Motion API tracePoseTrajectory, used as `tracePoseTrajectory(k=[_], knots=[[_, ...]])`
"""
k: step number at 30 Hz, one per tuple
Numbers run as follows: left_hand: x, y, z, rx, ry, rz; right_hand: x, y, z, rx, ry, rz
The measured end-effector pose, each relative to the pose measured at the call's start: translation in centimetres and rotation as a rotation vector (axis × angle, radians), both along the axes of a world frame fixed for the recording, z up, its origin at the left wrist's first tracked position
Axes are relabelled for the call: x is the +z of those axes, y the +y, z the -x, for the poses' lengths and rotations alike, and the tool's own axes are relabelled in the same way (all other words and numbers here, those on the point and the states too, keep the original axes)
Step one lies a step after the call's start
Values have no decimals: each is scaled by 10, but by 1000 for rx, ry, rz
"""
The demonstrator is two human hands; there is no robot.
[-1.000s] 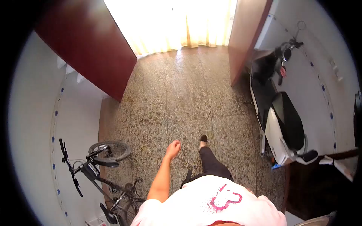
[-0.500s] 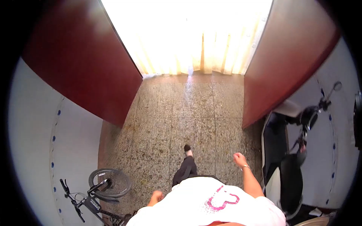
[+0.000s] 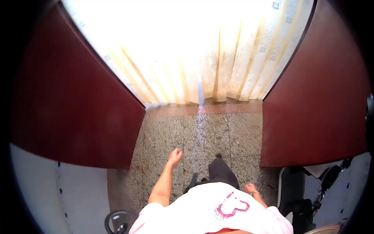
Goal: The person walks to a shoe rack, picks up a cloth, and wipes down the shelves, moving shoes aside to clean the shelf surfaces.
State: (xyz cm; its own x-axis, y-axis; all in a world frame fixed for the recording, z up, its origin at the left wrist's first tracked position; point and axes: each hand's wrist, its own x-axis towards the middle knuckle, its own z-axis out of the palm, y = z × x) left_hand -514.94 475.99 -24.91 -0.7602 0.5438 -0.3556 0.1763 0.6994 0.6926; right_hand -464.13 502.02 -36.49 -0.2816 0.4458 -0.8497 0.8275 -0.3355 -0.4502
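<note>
My left hand [image 3: 176,156] is swung forward over the speckled floor [image 3: 163,132], its fingers curled closed with nothing showing in them. Close to my right hip, my right hand [image 3: 250,188] hangs lower, also closed, with a band [image 3: 255,191] round the wrist. Neither hand touches anything around it. Dark trousers [image 3: 224,174] and a white shirt [image 3: 194,206] with a pink print show below me.
Ahead, a bright curtain [image 3: 218,74] hangs across a doorway between two dark red door panels, left [image 3: 78,109] and right [image 3: 311,105]. A motorbike [image 3: 302,206] stands at the right. A bicycle wheel [image 3: 111,222] shows at lower left.
I have moved forward, so the curtain and door panels are nearer and the bicycle has slid mostly out of view. My left hand has swung forward; my right hand has swung back.
</note>
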Motion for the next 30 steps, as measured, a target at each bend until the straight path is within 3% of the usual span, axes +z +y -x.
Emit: tracePoseTrajectory(k=[2, 4, 6, 8, 9, 10, 11, 13, 16, 18, 20, 21, 23, 25, 27, 30], knots=[[37, 94, 70, -119, 140, -161, 25, 21, 10, 269, -209, -226], [72, 173, 125, -163, 118, -305, 42, 54, 37, 207, -209, -12], [103, 236, 164, -172, 171, -352, 7, 124, 66, 212, -78, 27], [131, 286, 198, -187, 217, -379, 7, 191, 134, 402, -154, 9], [146, 309, 214, -229, 243, -371, -5, 217, 169, 126, -92, -210], [156, 329, 228, -269, 260, -358, -7, 254, 216, 217, -8, -433], [163, 348, 245, -271, 247, -348, 46, 275, 286, 246, 70, -718], [174, 387, 279, -385, 495, -456, 154, 312, 431, 331, 150, -663], [241, 442, 320, -376, 585, -473, 270, 339, 626, 677, 490, -1027], [268, 483, 359, -366, 645, -505, 311, 348, 732, 798, 669, -1121], [282, 518, 406, -463, 912, -538, 331, 362, 827, 850, 1134, -1158], [282, 533, 439, -474, 916, -540, 343, 381, 859, 838, 1134, -1164], [287, 554, 515, -540, 1043, -418, 368, 421, 922, 1081, 1026, -1370], [284, 556, 591, -563, 1208, -169, 312, 507, 958, 1047, 790, -1604], [253, 558, 681, -391, 1252, -87, 311, 564, 944, 764, 598, -1777], [271, 541, 759, -316, 1317, 115, 317, 617, 912, 603, 408, -1651]])
